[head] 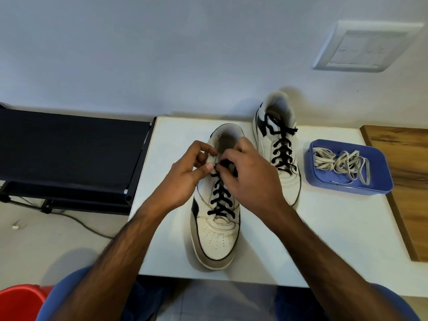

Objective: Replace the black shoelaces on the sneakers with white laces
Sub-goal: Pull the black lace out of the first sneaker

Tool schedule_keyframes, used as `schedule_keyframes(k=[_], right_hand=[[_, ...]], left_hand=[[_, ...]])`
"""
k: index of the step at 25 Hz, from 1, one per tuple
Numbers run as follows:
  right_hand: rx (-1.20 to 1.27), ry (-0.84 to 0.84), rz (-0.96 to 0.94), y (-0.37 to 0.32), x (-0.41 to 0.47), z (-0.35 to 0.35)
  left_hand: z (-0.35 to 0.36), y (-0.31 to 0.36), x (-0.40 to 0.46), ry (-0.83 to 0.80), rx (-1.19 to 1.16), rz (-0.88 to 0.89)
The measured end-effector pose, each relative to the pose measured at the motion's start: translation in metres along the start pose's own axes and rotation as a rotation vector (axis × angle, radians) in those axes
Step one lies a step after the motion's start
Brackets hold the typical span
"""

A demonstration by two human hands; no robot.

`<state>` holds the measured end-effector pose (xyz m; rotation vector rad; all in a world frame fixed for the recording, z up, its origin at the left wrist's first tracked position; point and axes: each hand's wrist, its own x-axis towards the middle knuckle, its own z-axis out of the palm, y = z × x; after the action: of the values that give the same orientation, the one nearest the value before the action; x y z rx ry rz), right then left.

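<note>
Head view, single entry.

Sneakers, pair, white with dark trim, on a white table (324, 239). Near sneaker (215, 232) at centre, toe toward 6 o'clock; its black lace (220, 200) is threaded through every visible row. Far sneaker (280, 144) at 1 o'clock from it, just beside, fully laced in its own black lace (282, 144), ends loose at the collar.

Left hand (187, 179): thumb and curled fingers pinch the top of the tongue of the near sneaker. Right hand (252, 179): fingers curled over the top rows; they appear to pinch the black lace there, though the contact is partly hidden.

White laces (340, 163): loose tangle in a blue tray (379, 184) at 3 o'clock, well apart from both hands, untouched.

Progress, as judged: very early. No row of either sneaker appears unthreaded and no white lace is fitted. Step in hand is probably loosening the top of the near sneaker's lace. Left: unlacing both sneakers, then relacing both in white.
</note>
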<state>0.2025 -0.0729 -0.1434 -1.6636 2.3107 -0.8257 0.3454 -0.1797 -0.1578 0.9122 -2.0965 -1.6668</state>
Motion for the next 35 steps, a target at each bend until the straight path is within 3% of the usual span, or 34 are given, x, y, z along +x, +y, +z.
schedule_keyframes(k=[2,5,7,9,12,14,15,18,24,27,31,33,35], right_hand=[[0.451,0.01,0.095,0.005,0.005,-0.001],[1.502,0.159,0.264,0.022,0.014,-0.032],[1.86,0.126,0.227,0.038,0.014,-0.053],[1.721,-0.054,0.246,0.044,0.007,-0.067],[0.988,-0.393,0.217,0.046,-0.002,-0.072],[0.453,-0.382,0.089,0.05,-0.005,-0.066],[0.309,-0.313,0.057,0.051,-0.005,-0.062],[0.395,-0.164,0.074,0.044,-0.002,-0.049],[0.235,-0.11,-0.08,0.044,0.005,-0.029],[0.369,-0.171,-0.102,0.049,0.004,-0.037],[0.617,-0.4,-0.068,0.042,0.001,-0.047],[0.636,-0.365,-0.029,0.04,0.002,-0.045],[0.46,-0.262,-0.063,0.04,0.002,-0.038]], left_hand=[[-0.001,0.002,-0.001,-0.011,0.01,0.004],[-0.002,0.004,-0.002,-0.012,0.037,0.011],[0.0,0.003,-0.003,-0.003,0.054,0.018],[0.005,0.003,-0.002,0.042,0.139,0.055],[0.012,0.004,-0.003,0.199,0.464,0.18],[0.018,0.006,-0.005,0.223,0.675,0.263],[0.022,0.005,-0.005,0.207,0.736,0.284],[0.027,0.002,-0.005,0.191,0.735,0.283],[0.033,0.001,-0.001,0.285,0.615,0.254],[0.036,-0.001,0.001,0.28,0.558,0.24],[0.033,-0.001,0.001,0.248,0.566,0.221],[0.031,-0.002,0.001,0.242,0.596,0.227],[0.029,-0.004,0.002,0.239,0.611,0.236]])
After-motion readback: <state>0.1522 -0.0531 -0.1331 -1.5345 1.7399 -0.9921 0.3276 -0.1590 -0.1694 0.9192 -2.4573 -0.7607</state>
